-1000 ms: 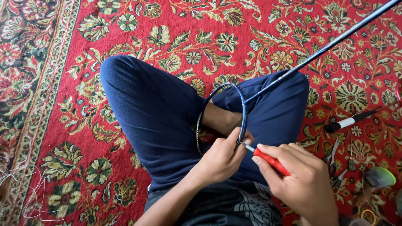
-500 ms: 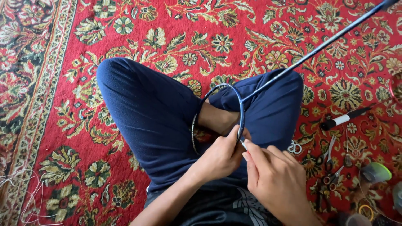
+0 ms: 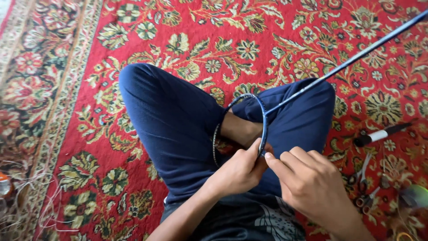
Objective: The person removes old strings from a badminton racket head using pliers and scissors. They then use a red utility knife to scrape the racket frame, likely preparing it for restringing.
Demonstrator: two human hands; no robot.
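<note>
The left hand [image 3: 238,169] grips the blue racket frame [image 3: 264,120] over the person's crossed legs; the right hand [image 3: 312,183] has its fingers [image 3: 278,166] pinched beside it, contents unseen, above the red carpet [image 3: 223,35].

Marker [image 3: 381,134], pliers [image 3: 363,172] (red floral carpet [image 3: 200,35])

Racket frame [image 3: 263,120] glossy blue (metal or composite?); carpet [image 3: 67,111] woven, matt.

A home floor: a red floral carpet [image 3: 249,40] covers it, with small pliers [image 3: 363,172] and loose string [image 3: 26,201] scattered about.
</note>
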